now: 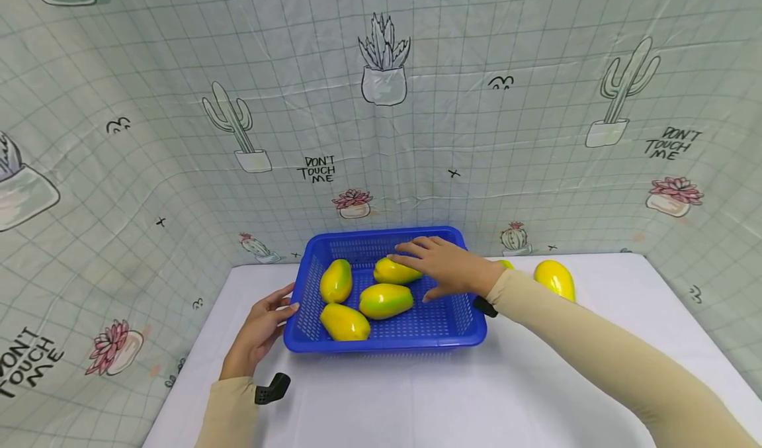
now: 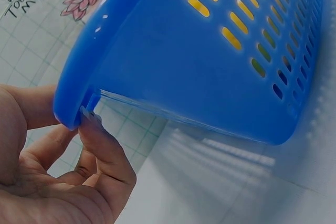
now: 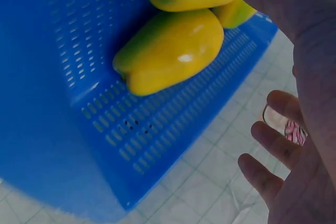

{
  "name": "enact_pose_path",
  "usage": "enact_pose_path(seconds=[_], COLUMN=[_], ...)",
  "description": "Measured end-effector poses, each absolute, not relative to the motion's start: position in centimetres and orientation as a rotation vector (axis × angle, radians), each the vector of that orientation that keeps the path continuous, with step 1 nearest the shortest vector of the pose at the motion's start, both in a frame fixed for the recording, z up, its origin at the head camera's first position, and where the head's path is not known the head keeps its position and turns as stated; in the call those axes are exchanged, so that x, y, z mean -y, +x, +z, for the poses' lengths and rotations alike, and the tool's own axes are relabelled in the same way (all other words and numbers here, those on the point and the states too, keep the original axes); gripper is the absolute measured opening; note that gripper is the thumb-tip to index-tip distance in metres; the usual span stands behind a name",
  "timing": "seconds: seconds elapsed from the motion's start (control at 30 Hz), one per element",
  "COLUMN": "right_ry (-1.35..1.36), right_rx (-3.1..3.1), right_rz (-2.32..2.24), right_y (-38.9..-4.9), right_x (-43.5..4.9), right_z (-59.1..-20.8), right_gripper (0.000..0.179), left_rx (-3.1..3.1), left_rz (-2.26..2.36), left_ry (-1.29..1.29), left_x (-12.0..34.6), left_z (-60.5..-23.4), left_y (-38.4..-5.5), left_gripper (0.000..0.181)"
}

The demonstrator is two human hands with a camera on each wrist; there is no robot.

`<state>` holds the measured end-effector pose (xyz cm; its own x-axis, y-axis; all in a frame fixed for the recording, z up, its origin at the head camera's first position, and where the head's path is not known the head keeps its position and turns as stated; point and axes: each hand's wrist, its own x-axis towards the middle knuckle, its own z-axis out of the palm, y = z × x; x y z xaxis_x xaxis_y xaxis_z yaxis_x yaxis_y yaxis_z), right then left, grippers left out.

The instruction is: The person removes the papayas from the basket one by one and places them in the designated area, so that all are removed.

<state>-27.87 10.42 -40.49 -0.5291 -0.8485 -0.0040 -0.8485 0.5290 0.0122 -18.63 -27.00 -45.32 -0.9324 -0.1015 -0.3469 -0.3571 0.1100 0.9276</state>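
Note:
A blue plastic basket (image 1: 387, 346) with slotted walls stands on the table. Several glossy yellow-green fruits (image 1: 385, 301), long and rounded like papayas, lie inside it, mostly toward its left and middle. At the basket's left side, my left hand (image 1: 262, 329) pinches the rim (image 2: 79, 72) between thumb and fingers. Over the right part of the basket reaches my right hand (image 1: 449, 266), palm down with fingers spread and nothing held. Its fingertips overlap the rear fruit (image 1: 395, 271) in the head view. From the right wrist view, the fingers (image 3: 273, 140) look loosely extended near the basket's wall.
To the right of the basket, another yellow fruit (image 1: 553, 278) lies on the white tablecloth (image 1: 381, 402). A further one (image 1: 505, 263) shows partly behind my right wrist. A grid-patterned cloth (image 1: 381, 137) with plant drawings rises behind and at both sides of the table.

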Motion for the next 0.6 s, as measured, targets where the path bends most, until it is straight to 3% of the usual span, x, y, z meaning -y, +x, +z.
enact_pose_path(seconds=[0.6], right_ry=[1.685], right_rx=[2.718], right_rz=[-0.289], right_y=[-28.3], right_x=[-6.7], right_z=[-42.2], right_gripper=[0.103], left_rx=[-2.178], left_rz=[1.939], left_ry=[-0.473], left_x=[27.1], left_z=[-45.5], left_y=[-18.7], left_gripper=[0.058])
